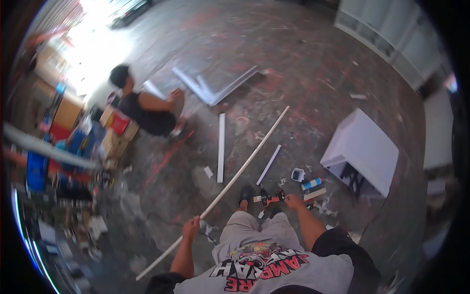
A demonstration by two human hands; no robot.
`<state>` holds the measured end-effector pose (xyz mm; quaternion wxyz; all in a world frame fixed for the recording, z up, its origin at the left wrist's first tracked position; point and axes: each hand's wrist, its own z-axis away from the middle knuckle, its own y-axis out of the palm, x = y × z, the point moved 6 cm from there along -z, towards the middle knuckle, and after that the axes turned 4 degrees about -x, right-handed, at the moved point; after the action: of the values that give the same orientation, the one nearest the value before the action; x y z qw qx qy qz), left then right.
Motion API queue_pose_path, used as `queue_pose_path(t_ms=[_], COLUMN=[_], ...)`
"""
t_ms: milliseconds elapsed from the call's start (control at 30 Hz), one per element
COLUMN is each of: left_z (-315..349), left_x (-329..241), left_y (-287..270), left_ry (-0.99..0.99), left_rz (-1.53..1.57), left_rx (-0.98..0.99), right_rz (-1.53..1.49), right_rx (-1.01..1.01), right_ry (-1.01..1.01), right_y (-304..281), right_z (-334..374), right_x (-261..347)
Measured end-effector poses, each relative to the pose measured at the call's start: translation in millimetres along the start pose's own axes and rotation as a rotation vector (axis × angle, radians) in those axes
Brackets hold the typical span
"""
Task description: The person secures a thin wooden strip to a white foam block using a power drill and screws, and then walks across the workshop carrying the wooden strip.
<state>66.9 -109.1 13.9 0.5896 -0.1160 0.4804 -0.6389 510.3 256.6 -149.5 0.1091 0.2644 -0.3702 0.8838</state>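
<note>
My left hand is closed around a long, thin strip of pale wood. The strip slants from lower left up to the far right, across the space in front of my legs. My right hand has its fingers curled, right beside one end of a black and orange tool that looks like a cordless drill. Whether the fingers grip that tool is not clear. A short pale piece shows at the tool's left side. Both my feet are just below it.
A white box-like cabinet stands at right, beside a blue canister and a small open container. White strips lie ahead. Another person crouches at far left near white angled frame pieces. Clutter and cardboard boxes line the left.
</note>
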Motion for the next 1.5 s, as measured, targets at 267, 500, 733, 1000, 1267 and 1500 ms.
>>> queue_pose_path(t_ms=[267,500,733,1000,1267,1500], left_z=[220,293,354,396,443,395], left_x=[67,118,220,342,444,469], left_y=[45,107,132,133,107,137], left_ry=[-0.274,-0.357,-0.493,-0.643,-0.832,-1.000], left_rz=[0.223,0.448,0.546,0.707,0.667,0.759], left_rx=[-0.215,-0.340,-0.385,-0.505,-0.551,-0.702], right_rz=[0.331,1.131,1.452,0.658,0.781,1.101], right_rx=[0.140,0.465,0.575,0.254,0.469,0.625], right_ry=[-0.268,-0.600,-0.803,-0.646,-0.875,-0.715], right_y=[-43,-26,63,143,259,316], right_z=[19,-34,15,85,93,-65], right_x=[-28,-186,-66,181,261,241])
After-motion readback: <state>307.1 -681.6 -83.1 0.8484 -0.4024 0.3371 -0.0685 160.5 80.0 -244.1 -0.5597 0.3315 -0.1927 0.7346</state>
